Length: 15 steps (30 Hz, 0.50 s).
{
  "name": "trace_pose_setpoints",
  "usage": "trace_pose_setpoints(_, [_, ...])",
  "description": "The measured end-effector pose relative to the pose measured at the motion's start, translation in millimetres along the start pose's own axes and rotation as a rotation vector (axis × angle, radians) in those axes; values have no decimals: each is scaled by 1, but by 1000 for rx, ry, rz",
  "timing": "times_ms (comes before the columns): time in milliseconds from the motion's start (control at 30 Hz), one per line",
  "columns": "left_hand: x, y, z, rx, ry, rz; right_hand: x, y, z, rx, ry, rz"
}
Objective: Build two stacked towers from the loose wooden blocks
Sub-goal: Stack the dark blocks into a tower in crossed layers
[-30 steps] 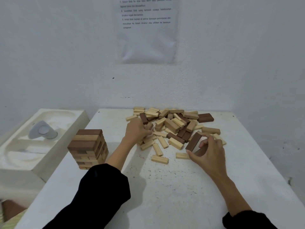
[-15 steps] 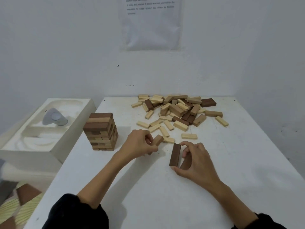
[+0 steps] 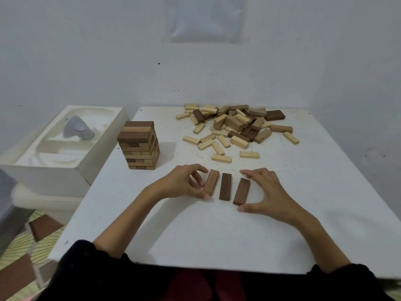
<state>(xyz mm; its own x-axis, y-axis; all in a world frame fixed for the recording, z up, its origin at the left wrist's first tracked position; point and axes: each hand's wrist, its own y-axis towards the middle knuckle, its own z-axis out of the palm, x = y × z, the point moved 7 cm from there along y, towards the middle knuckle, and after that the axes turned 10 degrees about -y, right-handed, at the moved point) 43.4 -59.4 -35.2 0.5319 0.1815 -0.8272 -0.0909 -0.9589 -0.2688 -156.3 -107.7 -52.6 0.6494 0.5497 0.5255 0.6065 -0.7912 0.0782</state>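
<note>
White walls close off the upper half of the head view, with a blurred sheet (image 3: 206, 18) pinned at the top centre. Below them a white tabletop (image 3: 217, 231) fills the middle and lower frame.

At the upper middle and right of the tabletop lies a heap of loose blocks (image 3: 234, 127), pale and dark ones mixed, some piled on each other and some scattered towards the centre. At the left centre stands one finished tower (image 3: 138, 146), upright, well apart from the heap.

In the centre three blocks lie flat side by side, with narrow gaps between them: a light-brown block (image 3: 211, 185), a dark block (image 3: 225, 186) and a mid-brown block (image 3: 241, 191).

The left hand (image 3: 180, 183) holds the light-brown block, its fingers (image 3: 196, 178) curled against the block's left side and its thumb at the near end. The right hand (image 3: 268, 192) spans the mid-brown block in a wide arc, forefinger by the far end and thumb by the near end. Whether they actually touch it I cannot tell.

At the left edge, beside the tabletop, sits a white box (image 3: 54, 170) with a grey object (image 3: 77, 129) inside. Dark sleeves (image 3: 91, 263) fill the bottom.
</note>
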Motion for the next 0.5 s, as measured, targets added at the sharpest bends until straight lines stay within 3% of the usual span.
trace_pose_setpoints(167, [-1, 6, 10, 13, -40, 44, 6, 8, 1, 22, 70, -24])
trace_pose_setpoints(300, [-2, 15, 8, -63, 108, 109, 9, 14, 3, 48, 76, -19])
trace_pose_setpoints(500, [0, 23, 8, -42, 195, 241, 0, 14, 1, -19, -117, 43])
